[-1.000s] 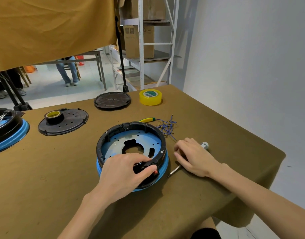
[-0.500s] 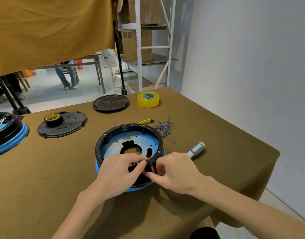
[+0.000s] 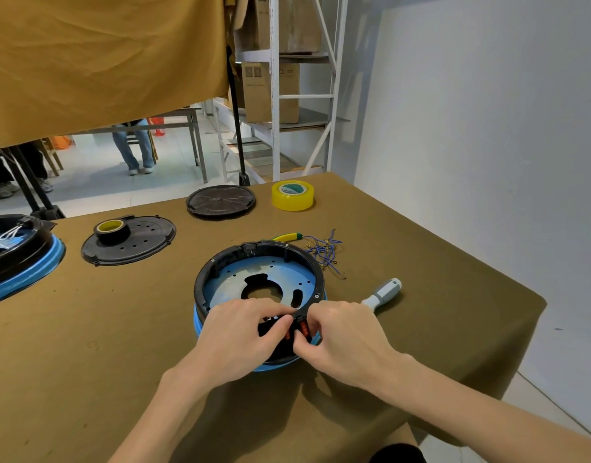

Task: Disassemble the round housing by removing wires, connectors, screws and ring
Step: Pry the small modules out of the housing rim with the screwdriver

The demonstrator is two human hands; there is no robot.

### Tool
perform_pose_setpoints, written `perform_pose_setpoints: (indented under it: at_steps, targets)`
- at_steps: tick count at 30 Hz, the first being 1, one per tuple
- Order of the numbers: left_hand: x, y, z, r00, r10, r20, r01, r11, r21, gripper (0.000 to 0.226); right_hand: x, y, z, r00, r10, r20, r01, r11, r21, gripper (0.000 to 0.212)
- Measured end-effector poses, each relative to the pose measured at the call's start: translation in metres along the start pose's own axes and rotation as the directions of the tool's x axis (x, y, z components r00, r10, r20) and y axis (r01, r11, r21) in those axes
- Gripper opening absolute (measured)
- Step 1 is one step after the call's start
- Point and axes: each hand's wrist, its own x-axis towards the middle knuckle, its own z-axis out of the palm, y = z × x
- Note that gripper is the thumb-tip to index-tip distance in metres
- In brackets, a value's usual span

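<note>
Head view shows one round housing (image 3: pixel 259 285) near the table's (image 3: pixel 87 345) front edge, with both hands at its near rim. Left hand (image 3: pixel 240 335) and right hand (image 3: pixel 341 335) pinch two small red connectors (image 3: pixel 301 329) there. One screwdriver (image 3: pixel 382 292) lies just right; one bundle of blue wires (image 3: pixel 324 252) lies behind. Two tape rolls and two black lids sit farther back, with open cloth to the left.

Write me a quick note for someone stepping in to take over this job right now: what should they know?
Left hand and right hand: both pinching the red connectors at the near rim of the round housing.
Done: blue wires already pulled, lying behind the housing.
Screwdriver: lying free to the right.
Left: free the connectors, then screws and black ring.
</note>
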Motion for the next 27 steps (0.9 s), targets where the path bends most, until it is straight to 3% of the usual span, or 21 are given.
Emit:
perform_pose_setpoints:
  at_steps: [9,27]
  targets:
    - [-0.0012,0.0014,-0.0003,1.0,0.017,0.008,-0.017,1.0,0.008,0.047,0.0041,0.004,-0.0022,0.997,-0.008,0.082,-0.01,0.976,0.219,0.036]
    - [-0.001,0.0031,-0.0013,0.998,0.05,0.028,-0.051,0.998,0.028,0.043,0.0074,0.0085,-0.0016,0.99,-0.029,0.137,-0.012,0.958,0.288,0.031]
